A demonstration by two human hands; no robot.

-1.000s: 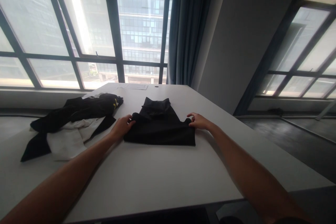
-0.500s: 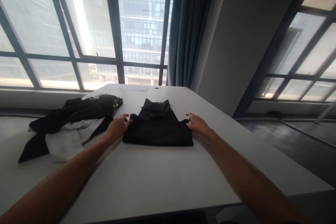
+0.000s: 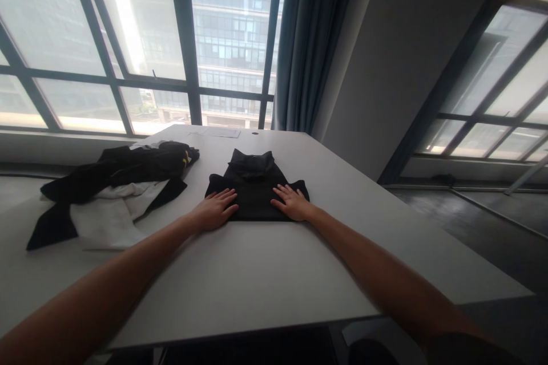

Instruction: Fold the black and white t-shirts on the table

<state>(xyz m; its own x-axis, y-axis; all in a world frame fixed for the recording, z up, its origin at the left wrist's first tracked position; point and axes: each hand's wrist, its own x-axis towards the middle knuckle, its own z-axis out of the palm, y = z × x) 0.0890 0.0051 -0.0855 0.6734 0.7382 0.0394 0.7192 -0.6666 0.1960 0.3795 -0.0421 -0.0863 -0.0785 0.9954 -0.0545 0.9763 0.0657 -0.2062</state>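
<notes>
A black garment (image 3: pixel 253 197), partly folded, lies on the white table (image 3: pixel 257 274) with its narrower collar-like end pointing away from me. Its near edge makes a straight fold. My left hand (image 3: pixel 217 208) rests flat on the near left part, fingers stretched out over the cloth. On the near right part lies my right hand (image 3: pixel 291 202), also flat with fingers spread. Neither hand grips the fabric. Cloth under both palms is hidden.
To the left, a loose heap of black clothes (image 3: pixel 128 162) and a white cloth (image 3: pixel 105 222) lies on the table. A paper sheet (image 3: pixel 222 133) is at the far end, by the windows. A blue curtain (image 3: pixel 299 57) hangs behind.
Both hands have moved inward from the garment's side edges and now lie flat on top of it. The view has tilted slightly downward.
</notes>
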